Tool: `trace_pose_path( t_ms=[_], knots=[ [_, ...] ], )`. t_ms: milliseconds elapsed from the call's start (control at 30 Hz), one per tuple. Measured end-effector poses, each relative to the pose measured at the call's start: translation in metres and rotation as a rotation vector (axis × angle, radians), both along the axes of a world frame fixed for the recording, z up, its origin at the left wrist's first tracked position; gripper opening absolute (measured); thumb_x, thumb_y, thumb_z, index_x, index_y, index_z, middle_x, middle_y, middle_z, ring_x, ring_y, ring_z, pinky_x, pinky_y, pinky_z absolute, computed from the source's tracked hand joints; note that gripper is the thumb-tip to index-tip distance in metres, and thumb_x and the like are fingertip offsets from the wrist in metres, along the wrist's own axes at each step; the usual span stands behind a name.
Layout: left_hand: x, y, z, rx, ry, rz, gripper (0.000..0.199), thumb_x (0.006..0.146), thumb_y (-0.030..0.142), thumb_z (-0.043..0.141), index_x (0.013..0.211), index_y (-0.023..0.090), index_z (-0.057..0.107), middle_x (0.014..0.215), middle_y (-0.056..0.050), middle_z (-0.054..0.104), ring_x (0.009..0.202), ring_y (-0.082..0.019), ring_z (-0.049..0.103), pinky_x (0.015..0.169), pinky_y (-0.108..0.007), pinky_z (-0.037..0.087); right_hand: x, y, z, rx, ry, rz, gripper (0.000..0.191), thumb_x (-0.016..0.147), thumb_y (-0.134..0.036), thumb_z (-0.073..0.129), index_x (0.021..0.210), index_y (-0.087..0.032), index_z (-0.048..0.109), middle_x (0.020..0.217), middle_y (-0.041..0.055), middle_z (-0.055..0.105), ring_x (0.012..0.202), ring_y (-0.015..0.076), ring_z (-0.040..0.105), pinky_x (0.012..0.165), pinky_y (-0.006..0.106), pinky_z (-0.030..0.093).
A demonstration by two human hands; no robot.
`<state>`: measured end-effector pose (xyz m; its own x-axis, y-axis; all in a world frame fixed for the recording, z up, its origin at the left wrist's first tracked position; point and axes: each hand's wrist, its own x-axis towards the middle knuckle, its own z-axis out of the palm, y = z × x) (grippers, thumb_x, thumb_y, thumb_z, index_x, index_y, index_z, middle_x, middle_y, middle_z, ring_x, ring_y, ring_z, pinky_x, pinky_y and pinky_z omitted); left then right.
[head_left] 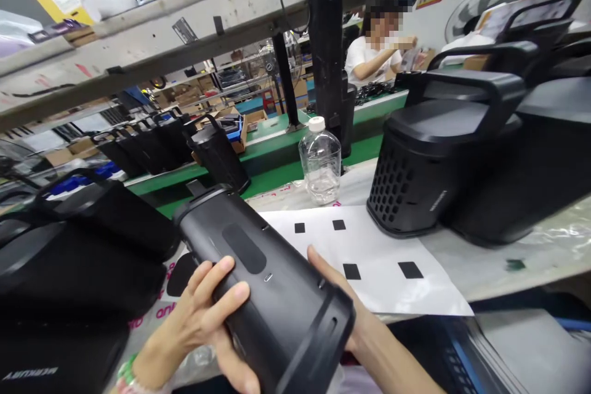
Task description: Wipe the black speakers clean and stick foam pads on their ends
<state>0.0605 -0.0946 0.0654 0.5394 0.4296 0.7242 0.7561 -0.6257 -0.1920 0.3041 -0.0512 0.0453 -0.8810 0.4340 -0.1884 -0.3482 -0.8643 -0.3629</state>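
Observation:
A black portable speaker (pixel 286 314) lies tilted between my hands, its long smooth side facing me. That side bears a dark oval patch (pixel 244 249) and a small light rectangular mark. My left hand (pixel 207 311) grips the speaker's near left side, fingers spread over its surface. Along the right edge my right hand (pixel 360 320) holds it, one finger showing and the others hidden behind the body. Just beyond the right hand lies a white sheet (pixel 378 295) with several black square pads, one of them a dark pad (pixel 351 271) close to my finger.
More black speakers stand at left (pixel 69 277) and a speaker with a handle (pixel 415 154) at right. A clear plastic bottle (pixel 321 166) stands behind the sheet. Overhead runs a shelf beam (pixel 184 18). Across the green bench (pixel 272 160) a person (pixel 372 55) in white works.

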Motion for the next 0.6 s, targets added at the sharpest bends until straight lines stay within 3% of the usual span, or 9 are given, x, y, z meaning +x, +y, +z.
trace_pose_path(
  t_ms=[100,133,233,333,433,533,567,600],
  knots=[
    [0.001,0.002,0.006,0.009,0.165,-0.080,0.057,0.100,0.045,0.036,0.154,0.029,0.025,0.122,-0.005,0.063,0.143,-0.020,0.038,0.119,-0.037,0.031,-0.004,-0.005,-0.005,-0.018,-0.093,-0.083,0.069,0.053,-0.070,0.081,0.087,-0.010,0.075,0.087,0.0127,0.076,0.100,0.0312,0.070,0.101,0.040,0.047],
    [0.001,0.003,0.009,-0.031,0.170,-0.030,0.058,0.101,0.038,0.038,0.155,0.028,0.021,0.132,-0.006,0.059,0.147,-0.021,0.030,0.120,-0.040,0.031,-0.006,-0.007,-0.008,-0.016,-0.105,-0.122,0.069,0.054,-0.071,0.080,0.087,-0.011,0.075,0.087,0.0124,0.077,0.099,0.0311,0.070,0.101,0.040,0.047],
    [0.002,0.003,0.013,-0.189,0.127,0.042,0.079,0.094,0.007,0.047,0.155,0.038,0.007,0.162,-0.008,0.026,0.150,-0.027,0.020,0.110,-0.046,0.044,-0.016,-0.011,-0.014,-0.004,-0.093,-0.243,0.063,0.063,-0.071,0.074,0.089,-0.013,0.076,0.090,0.0111,0.077,0.100,0.0308,0.070,0.101,0.042,0.047],
    [-0.001,-0.005,0.006,-0.422,0.041,-0.124,0.090,0.088,-0.002,0.042,0.152,0.047,0.001,0.166,-0.004,0.001,0.148,-0.029,0.022,0.098,-0.045,0.054,-0.021,-0.007,-0.019,0.070,-0.123,-0.413,0.055,0.068,-0.068,0.073,0.091,-0.018,0.077,0.093,0.0085,0.077,0.102,0.0303,0.069,0.101,0.043,0.047],
    [-0.002,-0.010,-0.007,-0.674,-0.325,-0.206,0.067,0.095,0.007,0.035,0.151,0.043,0.027,0.164,-0.006,0.021,0.144,-0.026,0.036,0.098,-0.040,0.054,-0.017,0.002,-0.023,0.267,-0.143,-0.600,0.049,0.069,-0.059,0.077,0.103,-0.024,0.074,0.099,0.0050,0.076,0.100,0.0280,0.068,0.098,0.041,0.049],
    [0.008,0.008,-0.002,-0.806,-0.992,-0.236,0.038,0.101,0.033,0.040,0.138,0.038,0.047,0.145,-0.010,0.054,0.124,-0.025,0.061,0.088,-0.034,0.058,-0.010,0.010,-0.022,0.496,-0.078,-0.615,0.060,0.071,-0.050,0.078,0.125,-0.028,0.064,0.114,0.0047,0.072,0.104,0.0266,0.066,0.096,0.039,0.050],
    [0.013,0.018,0.006,-0.826,-1.172,-0.264,0.043,0.097,0.047,0.046,0.139,0.036,0.045,0.139,-0.011,0.059,0.117,-0.025,0.065,0.086,-0.035,0.059,-0.008,0.011,-0.020,0.582,-0.056,-0.599,0.066,0.070,-0.047,0.079,0.131,-0.028,0.060,0.122,0.0051,0.069,0.109,0.0269,0.064,0.098,0.039,0.048],
    [0.019,0.028,0.017,-0.871,-1.284,-0.281,0.061,0.088,0.059,0.057,0.142,0.034,0.041,0.138,-0.011,0.060,0.114,-0.027,0.066,0.087,-0.036,0.058,-0.007,0.012,-0.017,0.672,-0.042,-0.574,0.072,0.069,-0.044,0.080,0.135,-0.028,0.055,0.130,0.0057,0.064,0.116,0.0274,0.061,0.102,0.039,0.046]
  ],
)
